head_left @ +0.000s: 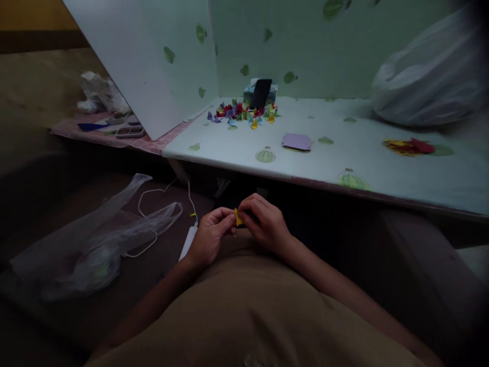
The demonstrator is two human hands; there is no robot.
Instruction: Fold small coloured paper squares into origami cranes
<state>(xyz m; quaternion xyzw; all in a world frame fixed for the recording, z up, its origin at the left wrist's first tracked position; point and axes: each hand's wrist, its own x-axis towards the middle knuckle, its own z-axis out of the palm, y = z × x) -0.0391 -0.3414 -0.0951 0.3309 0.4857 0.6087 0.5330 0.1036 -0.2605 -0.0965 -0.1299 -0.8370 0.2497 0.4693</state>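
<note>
Both of my hands meet over my lap, below the table's front edge. My left hand [209, 235] and my right hand [264, 222] pinch a small folded piece of yellow paper [237, 218] between their fingertips. On the table [244, 148] beyond them lies a heap of small folded paper pieces [243, 114] in red, purple, blue, yellow and green. A stack of purple paper squares [297, 141] lies nearer to me, and a few red and yellow sheets [409, 147] lie at the right.
A dark phone [260, 94] leans on a tissue box behind the heap. A white plastic bag [433, 76] fills the table's back right. A clear plastic bag [99, 244] and a white cable [160, 209] lie on the floor to my left. A slanted white board [145, 66] stands at the left.
</note>
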